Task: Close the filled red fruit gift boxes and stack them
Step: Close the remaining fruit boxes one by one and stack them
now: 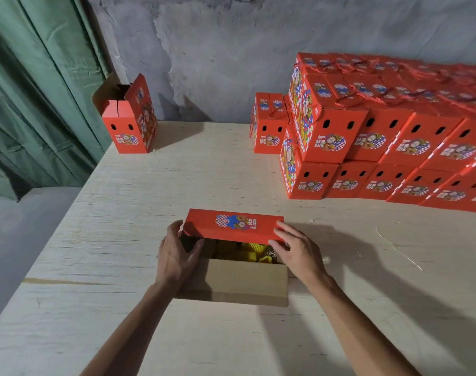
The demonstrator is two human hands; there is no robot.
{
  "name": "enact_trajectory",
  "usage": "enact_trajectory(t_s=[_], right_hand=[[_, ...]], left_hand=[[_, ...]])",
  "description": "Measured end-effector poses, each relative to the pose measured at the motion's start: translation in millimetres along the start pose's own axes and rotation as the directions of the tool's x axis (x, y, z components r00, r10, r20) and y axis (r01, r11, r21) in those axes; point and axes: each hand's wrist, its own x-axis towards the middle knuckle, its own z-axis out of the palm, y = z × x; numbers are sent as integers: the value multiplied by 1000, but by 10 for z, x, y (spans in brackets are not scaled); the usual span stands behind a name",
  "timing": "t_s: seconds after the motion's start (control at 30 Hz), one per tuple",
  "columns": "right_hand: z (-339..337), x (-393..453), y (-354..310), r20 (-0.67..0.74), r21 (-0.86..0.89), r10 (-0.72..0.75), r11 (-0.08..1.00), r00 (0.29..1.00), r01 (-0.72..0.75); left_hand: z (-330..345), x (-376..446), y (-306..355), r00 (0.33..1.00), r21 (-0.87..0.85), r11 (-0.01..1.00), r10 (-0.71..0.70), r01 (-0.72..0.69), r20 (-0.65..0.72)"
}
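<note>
A red fruit gift box stands in front of me on the wooden table, its far red flap folded halfway over the opening. The near flap hangs toward me, showing its brown inside. Yellow wrapped fruit shows in the gap between the flaps. My left hand holds the box's left end, thumb reaching inside under the red flap. My right hand rests with straight fingers on the right end of that flap.
Several closed red boxes with rope handles are stacked two high along the right, back to the grey wall. One box with its top flaps open stands at the far left corner. A green curtain hangs left of the table.
</note>
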Motion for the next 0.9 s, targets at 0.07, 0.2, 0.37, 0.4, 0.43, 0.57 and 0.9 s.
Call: enact_trajectory(t_s=[0.07, 0.2, 0.37, 0.4, 0.43, 0.57, 0.9], right_hand=[[24, 31, -8, -17, -61, -20, 998, 1000, 19], [15, 120, -56, 2, -222, -97, 970, 995, 95], [-86, 176, 0, 138, -352, -201, 905, 970, 237], [-120, 191, -1, 152, -386, -206, 888, 967, 250], [-157, 220, -15, 163, -428, -214, 864, 963, 265], [-309, 512, -57, 319, -590, -33, 775, 947, 226], [-279, 653, -311, 321, -367, 8, 923, 947, 117]], left_hand=[[-14, 85, 29, 995, 168, 982, 74, -84, 65], [-47, 476, 184, 983, 359, 929, 25, -90, 181], [-14, 743, 341, 945, 424, 890, 19, -165, 326], [6, 721, 348, 949, 438, 884, 21, -165, 314], [25, 684, 354, 954, 459, 874, 19, -162, 301], [107, 530, 403, 970, 612, 778, -13, -143, 243], [313, 104, 618, 983, 745, 660, -60, -92, 174]])
